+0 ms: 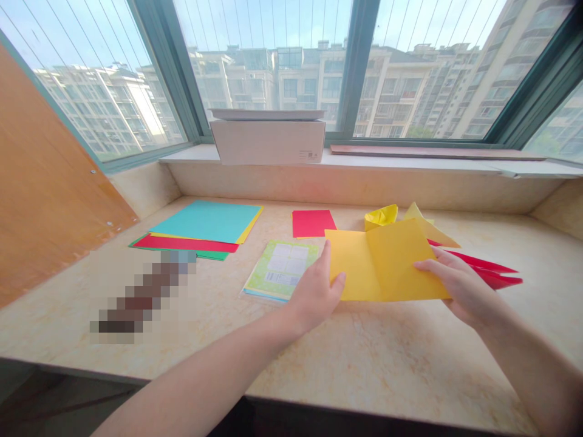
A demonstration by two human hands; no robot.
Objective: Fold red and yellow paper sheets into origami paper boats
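Note:
A yellow-orange sheet of paper (387,264), partly folded with a flap raised, is held just above the marble counter (355,358). My left hand (316,291) pinches its left edge, thumb on top. My right hand (460,285) grips its right edge, fingers over the paper. Behind the sheet sit a small folded yellow paper shape (381,215) and a yellow folded triangle (428,227). Red folded paper pieces (489,272) lie to the right, partly under my right hand.
A stack of coloured sheets with teal on top (207,221) lies at the left. A red square (313,223) and a green packet of paper (282,267) lie mid-counter. A white box (268,141) stands on the window sill. A wooden panel (45,182) borders the left.

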